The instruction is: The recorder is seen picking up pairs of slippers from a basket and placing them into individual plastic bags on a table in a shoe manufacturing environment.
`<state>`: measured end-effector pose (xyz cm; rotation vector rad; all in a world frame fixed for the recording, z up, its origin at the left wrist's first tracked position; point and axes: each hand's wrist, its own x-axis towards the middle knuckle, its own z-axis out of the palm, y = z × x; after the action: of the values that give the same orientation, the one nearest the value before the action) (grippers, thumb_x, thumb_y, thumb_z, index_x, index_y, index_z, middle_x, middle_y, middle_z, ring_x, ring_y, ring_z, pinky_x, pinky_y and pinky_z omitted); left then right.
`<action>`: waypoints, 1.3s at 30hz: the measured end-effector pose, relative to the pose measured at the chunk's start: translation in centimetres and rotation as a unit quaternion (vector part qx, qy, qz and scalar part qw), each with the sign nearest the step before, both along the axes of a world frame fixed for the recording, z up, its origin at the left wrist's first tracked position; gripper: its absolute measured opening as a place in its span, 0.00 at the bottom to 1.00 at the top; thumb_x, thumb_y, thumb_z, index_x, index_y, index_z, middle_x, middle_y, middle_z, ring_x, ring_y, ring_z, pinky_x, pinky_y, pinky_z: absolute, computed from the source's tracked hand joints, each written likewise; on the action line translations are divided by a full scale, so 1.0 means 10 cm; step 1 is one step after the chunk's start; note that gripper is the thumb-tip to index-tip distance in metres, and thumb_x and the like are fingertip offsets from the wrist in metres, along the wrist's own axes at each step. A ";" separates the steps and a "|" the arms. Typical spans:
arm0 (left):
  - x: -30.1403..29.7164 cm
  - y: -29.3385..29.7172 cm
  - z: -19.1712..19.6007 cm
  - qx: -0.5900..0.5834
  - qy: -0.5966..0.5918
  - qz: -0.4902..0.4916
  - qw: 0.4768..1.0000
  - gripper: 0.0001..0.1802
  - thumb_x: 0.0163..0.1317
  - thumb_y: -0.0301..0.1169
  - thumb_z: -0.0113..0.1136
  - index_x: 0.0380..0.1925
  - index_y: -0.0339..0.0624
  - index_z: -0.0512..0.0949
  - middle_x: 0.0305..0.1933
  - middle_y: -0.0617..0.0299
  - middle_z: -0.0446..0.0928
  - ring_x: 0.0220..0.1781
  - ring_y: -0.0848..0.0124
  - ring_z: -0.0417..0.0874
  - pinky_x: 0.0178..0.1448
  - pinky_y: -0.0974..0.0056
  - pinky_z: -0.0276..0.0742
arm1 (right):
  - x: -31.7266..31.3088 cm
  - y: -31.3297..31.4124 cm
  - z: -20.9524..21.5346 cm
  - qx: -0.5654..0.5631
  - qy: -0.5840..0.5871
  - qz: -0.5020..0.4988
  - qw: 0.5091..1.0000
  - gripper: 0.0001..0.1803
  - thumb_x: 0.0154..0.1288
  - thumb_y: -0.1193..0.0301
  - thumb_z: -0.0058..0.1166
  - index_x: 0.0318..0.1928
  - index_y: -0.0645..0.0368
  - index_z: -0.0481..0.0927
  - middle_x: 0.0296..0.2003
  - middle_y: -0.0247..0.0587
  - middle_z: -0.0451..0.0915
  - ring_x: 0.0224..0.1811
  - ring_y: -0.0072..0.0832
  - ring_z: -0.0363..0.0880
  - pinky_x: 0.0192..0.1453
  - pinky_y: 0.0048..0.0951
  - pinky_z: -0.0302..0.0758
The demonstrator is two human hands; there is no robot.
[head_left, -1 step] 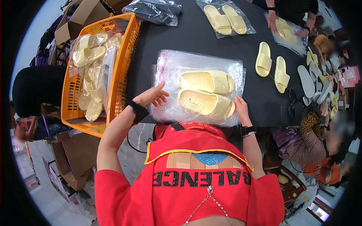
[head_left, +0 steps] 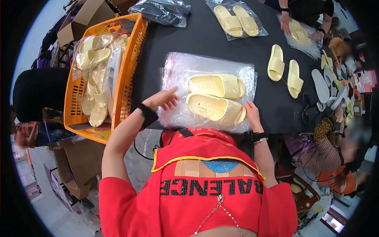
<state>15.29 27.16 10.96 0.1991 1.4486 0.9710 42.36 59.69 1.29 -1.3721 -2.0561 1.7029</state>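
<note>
A pair of pale yellow slide slippers [head_left: 215,86] lies side by side with toes to the right, seemingly inside the top clear bag. Beneath is a stack of clear plastic bags [head_left: 173,65] on the black table. My left hand [head_left: 164,99] is open over the stack's left edge, fingers loosely curled and apart, holding nothing. At the right edge, beside the toe of the nearer slipper, my right hand [head_left: 252,112] pinches the bag's border. Some of its fingertips are hidden.
An orange crate [head_left: 136,51] of bagged yellow slippers stands at left. Farther back lie a bagged pair [head_left: 236,21] and dark bagged goods [head_left: 160,11]. Two loose yellow slippers [head_left: 285,71] and grey ones [head_left: 320,85] lie right. A co-worker's hands [head_left: 285,23] handle another bagged pair.
My left hand has shifted slightly to the right, farther over the bags. My right hand and the slippers stay in place.
</note>
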 end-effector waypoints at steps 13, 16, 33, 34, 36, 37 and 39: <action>0.13 0.07 0.65 0.270 -0.232 0.061 0.932 0.34 0.48 0.12 0.39 0.61 0.36 0.56 0.53 0.50 0.70 0.42 0.62 0.80 0.44 0.68 0.79 | -0.06 -0.09 0.02 0.024 0.006 -0.020 0.999 0.20 0.55 0.67 0.55 0.46 0.66 0.74 0.36 0.46 0.79 0.37 0.27 0.77 0.44 0.26 0.71; 0.01 0.06 0.49 0.186 -0.125 0.086 0.971 0.34 0.48 0.12 0.43 0.60 0.42 0.60 0.48 0.50 0.72 0.40 0.64 0.80 0.40 0.66 0.78 | -0.09 -0.14 0.09 0.047 -0.011 -0.008 0.999 0.20 0.55 0.66 0.55 0.46 0.66 0.75 0.36 0.46 0.79 0.37 0.29 0.77 0.43 0.27 0.71; 0.59 1.46 -0.20 0.169 0.619 -0.386 0.663 0.20 0.52 0.39 0.55 0.44 0.42 0.71 0.44 0.54 0.69 0.48 0.56 0.67 0.49 0.54 0.65 | -0.11 -0.18 0.06 -0.124 0.094 -0.068 0.985 0.12 0.61 0.71 0.48 0.41 0.66 0.76 0.32 0.35 0.78 0.33 0.18 0.74 0.38 0.21 0.70; 0.63 1.50 -0.28 0.198 0.646 -0.336 0.656 0.16 0.52 0.37 0.54 0.39 0.41 0.72 0.42 0.55 0.69 0.45 0.57 0.68 0.47 0.54 0.64 | -0.11 -0.18 0.05 -0.133 0.093 -0.063 0.985 0.11 0.61 0.71 0.48 0.40 0.66 0.76 0.32 0.34 0.78 0.32 0.18 0.73 0.38 0.20 0.70; 0.64 1.53 -0.36 0.209 0.646 -0.330 0.656 0.15 0.50 0.35 0.54 0.38 0.41 0.72 0.41 0.55 0.68 0.45 0.57 0.68 0.47 0.54 0.64 | -0.11 -0.19 0.02 -0.128 0.095 -0.065 0.985 0.10 0.60 0.71 0.48 0.35 0.66 0.76 0.30 0.33 0.77 0.28 0.16 0.72 0.33 0.20 0.69; 0.64 1.53 -0.41 0.218 0.645 -0.321 0.658 0.15 0.49 0.33 0.54 0.38 0.41 0.72 0.41 0.55 0.68 0.45 0.57 0.68 0.46 0.54 0.64 | -0.10 -0.17 0.02 -0.129 0.096 -0.067 0.985 0.10 0.60 0.71 0.48 0.35 0.66 0.76 0.30 0.33 0.77 0.28 0.16 0.72 0.33 0.20 0.69; 0.63 1.48 -0.36 0.201 0.650 -0.311 0.664 0.14 0.48 0.31 0.54 0.37 0.41 0.73 0.40 0.55 0.68 0.44 0.57 0.68 0.46 0.54 0.64 | -0.12 -0.15 0.07 -0.096 0.028 -0.095 0.990 0.09 0.61 0.70 0.48 0.34 0.65 0.75 0.29 0.35 0.77 0.27 0.18 0.74 0.31 0.21 0.70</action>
<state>21.58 41.92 7.41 1.9222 2.1078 0.4510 41.17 58.24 2.00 -1.5009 -1.7084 1.8713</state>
